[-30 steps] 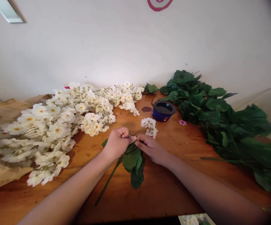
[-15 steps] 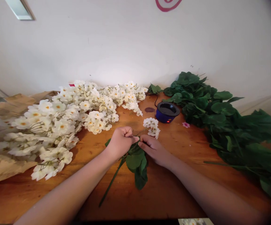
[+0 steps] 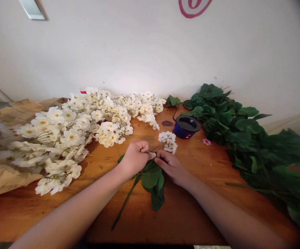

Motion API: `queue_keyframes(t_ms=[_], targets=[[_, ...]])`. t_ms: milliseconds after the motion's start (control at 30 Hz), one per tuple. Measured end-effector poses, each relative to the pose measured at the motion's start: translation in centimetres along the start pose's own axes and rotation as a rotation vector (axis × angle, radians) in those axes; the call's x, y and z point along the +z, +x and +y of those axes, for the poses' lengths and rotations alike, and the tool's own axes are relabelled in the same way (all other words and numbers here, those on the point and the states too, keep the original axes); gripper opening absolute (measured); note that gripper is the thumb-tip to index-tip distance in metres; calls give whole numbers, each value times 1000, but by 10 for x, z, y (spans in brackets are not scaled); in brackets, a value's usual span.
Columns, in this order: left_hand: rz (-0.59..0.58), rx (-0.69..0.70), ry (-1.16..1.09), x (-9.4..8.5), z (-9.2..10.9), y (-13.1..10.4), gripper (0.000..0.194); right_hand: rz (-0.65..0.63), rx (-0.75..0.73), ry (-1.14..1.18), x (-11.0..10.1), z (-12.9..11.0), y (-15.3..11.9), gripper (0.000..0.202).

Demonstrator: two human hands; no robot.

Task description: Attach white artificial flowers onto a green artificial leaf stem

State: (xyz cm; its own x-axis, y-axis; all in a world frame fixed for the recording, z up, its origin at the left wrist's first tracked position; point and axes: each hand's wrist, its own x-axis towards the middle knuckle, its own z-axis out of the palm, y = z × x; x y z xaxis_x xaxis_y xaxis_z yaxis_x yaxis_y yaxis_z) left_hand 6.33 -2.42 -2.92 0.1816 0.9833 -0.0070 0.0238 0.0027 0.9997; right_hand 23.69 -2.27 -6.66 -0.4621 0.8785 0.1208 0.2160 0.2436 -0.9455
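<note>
On the wooden desk (image 3: 186, 207), white blossom sprays (image 3: 69, 131) lie heaped left and leafy stems (image 3: 243, 138) right, leaving the middle free. There the left hand (image 3: 136, 159) clenches its grip on a flower sprig (image 3: 168, 141) over green leaves (image 3: 152, 180), steadying them; the right hand (image 3: 172, 167) pinches beside.

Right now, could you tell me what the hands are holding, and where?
Both the left hand and right hand pinch the flower sprig at its stem.
</note>
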Motion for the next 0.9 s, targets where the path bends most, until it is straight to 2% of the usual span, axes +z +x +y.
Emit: queue_keyframes(t_ms=[133,267,400,500,633,767,900], targets=[[-13,-12,-46,1,1,-1,49,25,6,55,0,1,0,38],[-4,-10,-15,0,1,0,49,-19,0,4,0,1,0,38],[-2,2,-10,-1,1,0,50,18,8,61,-1,1,1,40],[4,1,-4,-1,1,0,49,-12,12,64,-1,1,1,38],[3,15,-11,-1,0,1,50,29,36,107,0,0,0,39],[11,5,-5,0,-1,0,50,-26,30,62,0,2,1,39],[11,11,-18,1,0,0,50,39,54,109,0,4,0,38]])
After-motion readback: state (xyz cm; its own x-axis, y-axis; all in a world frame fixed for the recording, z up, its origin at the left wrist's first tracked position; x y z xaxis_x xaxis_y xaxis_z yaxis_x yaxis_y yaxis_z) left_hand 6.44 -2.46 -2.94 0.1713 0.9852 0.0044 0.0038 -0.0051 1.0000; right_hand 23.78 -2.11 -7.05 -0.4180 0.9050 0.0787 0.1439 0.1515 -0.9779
